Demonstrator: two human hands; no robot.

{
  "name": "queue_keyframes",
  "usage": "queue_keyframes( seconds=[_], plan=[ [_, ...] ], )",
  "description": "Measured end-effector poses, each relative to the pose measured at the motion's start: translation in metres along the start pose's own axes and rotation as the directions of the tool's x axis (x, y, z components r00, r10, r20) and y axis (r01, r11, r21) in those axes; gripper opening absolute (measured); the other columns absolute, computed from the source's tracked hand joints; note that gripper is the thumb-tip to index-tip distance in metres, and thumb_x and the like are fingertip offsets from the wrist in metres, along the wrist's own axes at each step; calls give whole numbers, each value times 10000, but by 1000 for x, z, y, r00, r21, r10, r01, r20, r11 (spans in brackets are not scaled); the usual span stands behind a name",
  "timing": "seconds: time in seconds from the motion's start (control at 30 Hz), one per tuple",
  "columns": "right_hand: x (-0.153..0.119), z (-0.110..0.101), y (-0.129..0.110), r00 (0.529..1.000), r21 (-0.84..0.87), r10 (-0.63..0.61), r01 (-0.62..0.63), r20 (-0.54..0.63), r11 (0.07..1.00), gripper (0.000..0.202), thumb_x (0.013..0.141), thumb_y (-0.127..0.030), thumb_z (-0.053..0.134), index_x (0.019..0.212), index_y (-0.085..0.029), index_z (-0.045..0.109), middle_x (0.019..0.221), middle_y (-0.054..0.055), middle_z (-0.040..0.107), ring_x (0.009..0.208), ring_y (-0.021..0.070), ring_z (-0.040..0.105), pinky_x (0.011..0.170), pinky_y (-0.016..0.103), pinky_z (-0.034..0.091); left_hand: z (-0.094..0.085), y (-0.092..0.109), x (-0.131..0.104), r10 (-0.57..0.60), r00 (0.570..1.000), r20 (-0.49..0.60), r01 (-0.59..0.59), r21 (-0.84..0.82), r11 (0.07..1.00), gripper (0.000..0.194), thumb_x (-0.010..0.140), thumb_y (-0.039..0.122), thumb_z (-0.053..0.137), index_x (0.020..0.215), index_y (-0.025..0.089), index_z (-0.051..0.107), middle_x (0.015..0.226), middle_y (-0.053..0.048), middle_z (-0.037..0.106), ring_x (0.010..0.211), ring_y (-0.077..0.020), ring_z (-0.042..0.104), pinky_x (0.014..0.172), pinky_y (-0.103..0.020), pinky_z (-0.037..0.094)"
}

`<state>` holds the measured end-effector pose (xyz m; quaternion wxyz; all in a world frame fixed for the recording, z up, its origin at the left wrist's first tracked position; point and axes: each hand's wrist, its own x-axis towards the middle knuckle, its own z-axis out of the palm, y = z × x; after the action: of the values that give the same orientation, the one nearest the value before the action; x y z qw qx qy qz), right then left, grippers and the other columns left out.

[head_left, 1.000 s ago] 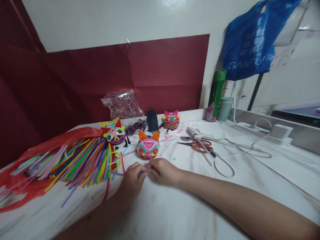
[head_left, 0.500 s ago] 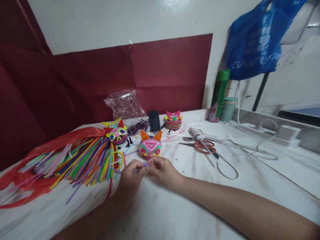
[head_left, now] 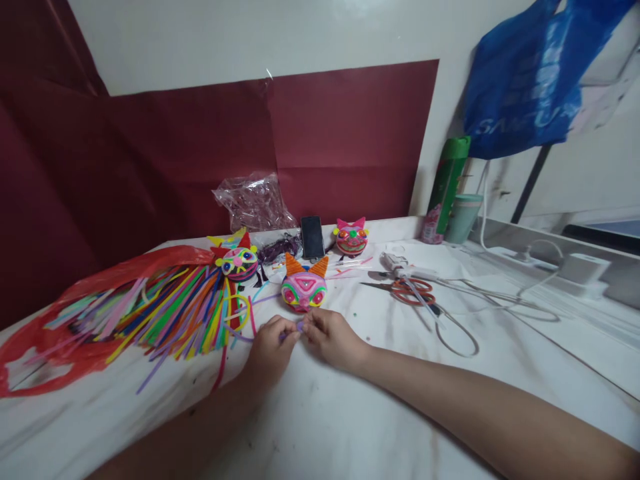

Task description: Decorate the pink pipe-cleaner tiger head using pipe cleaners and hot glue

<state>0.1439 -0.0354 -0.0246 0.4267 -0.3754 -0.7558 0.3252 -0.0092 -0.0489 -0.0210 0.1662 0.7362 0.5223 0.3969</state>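
My left hand (head_left: 273, 347) is closed on a purple pipe cleaner (head_left: 241, 336), whose loose end trails out to the left. My right hand (head_left: 330, 339) pinches a small purple coil at the other end of it, the fingertips of both hands nearly touching. Just beyond them sits a pink animal head (head_left: 304, 291) with orange pointed ears, made of coiled pipe cleaners. To the left lies a bundle of many-coloured pipe cleaners (head_left: 170, 313) on a red plastic bag (head_left: 135, 267). A second decorated head (head_left: 239, 263) rests against that bundle.
Farther back are a pink-eared head (head_left: 351, 237), a phone (head_left: 313, 238) and crumpled clear plastic (head_left: 255, 200). On the right lie orange-handled scissors (head_left: 413, 291), a glue gun (head_left: 400, 265) with its cord, and a power strip (head_left: 565, 273). A green can (head_left: 447, 190) stands beside a cup (head_left: 465, 219).
The camera view has shifted slightly, so the things appear a little to the right and higher. My fingers have turned a little around the purple pipe cleaner, and both hands stay together.
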Motion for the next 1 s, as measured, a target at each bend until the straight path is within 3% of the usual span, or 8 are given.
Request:
queue_keyframes(
  seconds=[0.17, 0.37, 0.43, 0.53, 0.63, 0.7, 0.83, 1.0],
  plan=[
    [1, -6, -1, 995, -173, -81, 89, 53, 981, 143, 801, -113, 475, 671, -166, 501, 600, -9, 506, 571, 115, 444, 560, 214, 343, 1, -3, -1, -2, 1000, 17, 1, 34, 999, 113, 726, 230, 478, 639, 189, 536, 676, -16, 577, 696, -179, 556, 638, -293, 424],
    [1, -12, 1, 966, -308, -152, 212, 209, 927, 115, 765, -79, 470, 722, -140, 557, 689, 52, 583, 634, 145, 498, 594, 242, 363, 3, -2, -4, 125, 992, 34, -129, 137, 982, 136, 729, 223, 472, 609, 191, 526, 670, -20, 576, 705, -185, 541, 707, -331, 402],
    [1, -10, 2, 972, -250, -130, 178, 197, 952, 113, 762, -89, 473, 711, -143, 557, 669, 36, 566, 625, 139, 489, 592, 242, 358, 2, -1, -3, 136, 990, 38, -140, 126, 982, 130, 717, 212, 467, 599, 191, 517, 656, -15, 560, 685, -179, 531, 678, -314, 397],
    [2, -3, 2, 994, 16, -25, 23, 110, 1000, 109, 790, -171, 484, 701, -152, 544, 600, -9, 498, 563, 113, 440, 546, 227, 339, -2, 3, -2, 85, 996, -8, -84, 54, 995, 119, 700, 205, 464, 592, 190, 511, 642, -7, 534, 651, -164, 519, 612, -277, 388],
    [2, 5, 2, 997, 281, 54, -68, 59, 957, 128, 778, -266, 527, 723, -152, 541, 596, -28, 465, 550, 104, 411, 526, 221, 331, -6, 8, -2, 15, 998, -69, -19, -59, 998, 130, 712, 225, 465, 602, 188, 522, 640, 2, 534, 647, -152, 525, 608, -260, 397],
    [2, 8, 1, 997, 342, 72, -79, 33, 936, 143, 761, -288, 543, 718, -152, 539, 591, -31, 461, 548, 104, 406, 527, 224, 329, -7, 10, -2, -5, 997, -83, -5, -113, 994, 136, 716, 235, 467, 604, 186, 527, 640, 4, 541, 651, -150, 529, 613, -256, 403],
    [-1, 9, 1, 997, 310, 75, -67, -13, 948, 147, 774, -273, 517, 679, -161, 517, 571, -33, 459, 538, 106, 401, 526, 228, 323, -3, 10, -4, -7, 997, -83, -3, -114, 994, 136, 718, 234, 469, 610, 184, 535, 638, 4, 550, 640, -148, 528, 606, -255, 401],
    [-3, 3, 3, 1000, 65, -12, 14, -27, 998, 152, 788, -196, 493, 639, -163, 500, 575, -33, 450, 558, 102, 399, 537, 217, 316, 2, 2, -2, 34, 998, -54, -33, 13, 999, 122, 721, 242, 472, 624, 189, 524, 659, -7, 547, 665, -170, 527, 626, -285, 399]
  ],
)
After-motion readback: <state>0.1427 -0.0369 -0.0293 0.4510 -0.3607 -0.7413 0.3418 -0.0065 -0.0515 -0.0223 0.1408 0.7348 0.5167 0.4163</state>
